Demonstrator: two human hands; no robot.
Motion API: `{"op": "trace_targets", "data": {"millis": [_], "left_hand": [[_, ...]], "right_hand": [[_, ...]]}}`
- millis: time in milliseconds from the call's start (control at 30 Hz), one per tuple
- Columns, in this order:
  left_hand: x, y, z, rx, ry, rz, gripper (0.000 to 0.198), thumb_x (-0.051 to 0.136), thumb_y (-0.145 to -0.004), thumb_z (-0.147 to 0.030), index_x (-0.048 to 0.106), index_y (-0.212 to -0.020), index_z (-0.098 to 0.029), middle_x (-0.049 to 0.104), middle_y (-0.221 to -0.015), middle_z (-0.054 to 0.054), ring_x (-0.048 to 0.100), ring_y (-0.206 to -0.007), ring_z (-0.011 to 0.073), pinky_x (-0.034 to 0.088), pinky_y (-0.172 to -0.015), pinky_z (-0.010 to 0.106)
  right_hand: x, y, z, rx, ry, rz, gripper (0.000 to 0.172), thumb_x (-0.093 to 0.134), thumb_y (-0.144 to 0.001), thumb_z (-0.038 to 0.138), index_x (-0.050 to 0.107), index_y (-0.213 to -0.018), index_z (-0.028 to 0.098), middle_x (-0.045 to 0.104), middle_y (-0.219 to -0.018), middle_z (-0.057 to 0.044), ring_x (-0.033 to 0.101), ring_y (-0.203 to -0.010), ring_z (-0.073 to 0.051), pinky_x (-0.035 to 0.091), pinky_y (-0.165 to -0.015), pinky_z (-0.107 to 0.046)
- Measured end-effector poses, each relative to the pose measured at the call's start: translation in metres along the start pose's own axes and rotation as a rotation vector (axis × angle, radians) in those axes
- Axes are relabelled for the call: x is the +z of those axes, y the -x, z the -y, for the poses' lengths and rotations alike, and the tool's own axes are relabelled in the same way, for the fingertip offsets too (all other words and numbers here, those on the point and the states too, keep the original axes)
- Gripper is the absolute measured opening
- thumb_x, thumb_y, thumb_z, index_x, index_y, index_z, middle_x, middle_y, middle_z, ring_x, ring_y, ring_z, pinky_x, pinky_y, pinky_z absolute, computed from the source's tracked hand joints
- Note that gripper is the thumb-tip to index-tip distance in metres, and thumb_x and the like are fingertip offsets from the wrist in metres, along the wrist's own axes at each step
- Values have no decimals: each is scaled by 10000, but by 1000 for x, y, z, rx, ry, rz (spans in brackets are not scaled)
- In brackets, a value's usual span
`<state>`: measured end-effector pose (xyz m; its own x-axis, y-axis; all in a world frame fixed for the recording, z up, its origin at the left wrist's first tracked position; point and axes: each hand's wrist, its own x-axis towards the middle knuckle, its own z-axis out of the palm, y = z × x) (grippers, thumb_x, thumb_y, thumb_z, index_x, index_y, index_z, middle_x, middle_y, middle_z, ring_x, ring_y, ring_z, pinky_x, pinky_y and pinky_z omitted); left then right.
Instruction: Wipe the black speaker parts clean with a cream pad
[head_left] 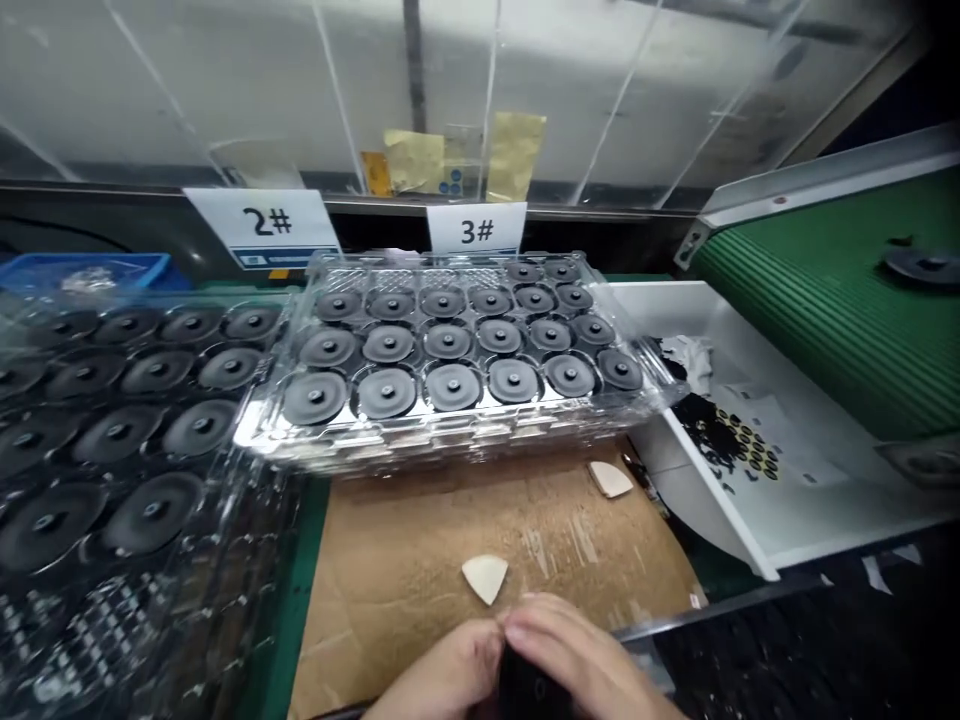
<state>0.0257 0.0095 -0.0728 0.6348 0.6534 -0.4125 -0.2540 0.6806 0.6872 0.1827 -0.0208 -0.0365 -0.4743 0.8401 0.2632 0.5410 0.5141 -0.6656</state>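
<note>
My left hand [450,668] and my right hand [574,652] meet at the bottom middle, in front of the cardboard sheet [405,545]. Between them is a black part [529,690], mostly covered by my fingers and cut off by the lower edge. The fingers of both hands are closed around it. Just beyond my fingertips a cream-white wedge-shaped piece [486,578] lies on the cardboard. Another white wedge [611,480] lies farther back to the right.
Behind the cardboard stands a stack of clear plastic trays [450,430] holding black discs. More disc-filled trays [217,470] stand on the left. At right are a white bin [757,550] with small black parts and a green ribbed belt [840,300]. A blue basket [161,270] sits back left.
</note>
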Motion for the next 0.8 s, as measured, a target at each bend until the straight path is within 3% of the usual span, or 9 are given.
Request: {"op": "trace_targets", "data": {"millis": [67,133,200,300,367,467,600,700,800], "left_hand": [[-14,17,-2,-43,146,70,457,677,-625,-516,713,-901,-154,695,-869,116,625,-924,290,446,-869,426],[-28,36,-4,-100,370,116,454,671,-665,-469,676,-1009,-174,678,-987,122,615,-970,293,454,-861,430],[-39,52,-4,-47,574,78,443,660,-700,-419,625,-1102,-238,640,-1121,100,585,-1041,302,452,-870,439],[-53,69,-2,143,715,-48,438,667,-715,-352,582,-1144,-334,574,-1256,20,500,-1162,296,400,-959,411],[-60,74,-1,225,732,-113,432,656,-726,-350,577,-1151,-339,553,-1285,6,467,-1196,279,373,-994,358],[-67,75,-3,288,706,-164,433,652,-730,-343,578,-1156,-315,552,-1288,37,465,-1201,262,364,-1002,326],[-62,69,-11,299,669,-253,453,706,-674,-304,609,-1116,-286,586,-1245,55,503,-1165,262,386,-992,340],[-48,65,-20,301,639,-323,528,753,-605,-299,610,-1113,-280,594,-1229,70,518,-1148,264,419,-957,330],[-35,63,-27,292,622,-306,618,776,-568,-318,582,-1153,-281,610,-1198,80,544,-1112,255,423,-943,317]], "right_hand": [[3,-9,4,-51,-37,164,505,397,-923,249,232,-1398,287,535,-1274,-54,478,-1189,-179,383,-1007,-337],[6,-15,2,2,-21,250,580,493,-872,353,257,-1395,269,449,-1348,-89,421,-1236,-229,383,-1002,-373],[18,-16,-7,207,66,173,617,554,-819,407,317,-1370,261,460,-1312,-119,497,-1159,-256,460,-921,-372],[52,-10,-29,490,187,-9,385,497,-852,323,493,-1228,239,532,-1127,-121,652,-783,-203,554,-687,-355],[76,-3,-40,497,183,-41,289,467,-862,289,560,-1119,198,532,-1091,-137,645,-672,-188,554,-616,-358],[95,2,-45,402,110,-34,241,437,-875,248,584,-1061,203,592,-1020,-110,644,-785,-206,546,-691,-343],[78,-23,-24,323,34,-18,226,479,-870,243,601,-1059,251,656,-837,-36,630,-770,-186,532,-697,-308],[53,-58,9,307,-12,-79,271,455,-889,240,545,-1143,273,641,-904,-28,613,-796,-158,518,-676,-264],[38,-81,42,114,-70,-210,310,448,-873,181,512,-1173,222,637,-941,-53,596,-832,-168,499,-706,-277]]}}
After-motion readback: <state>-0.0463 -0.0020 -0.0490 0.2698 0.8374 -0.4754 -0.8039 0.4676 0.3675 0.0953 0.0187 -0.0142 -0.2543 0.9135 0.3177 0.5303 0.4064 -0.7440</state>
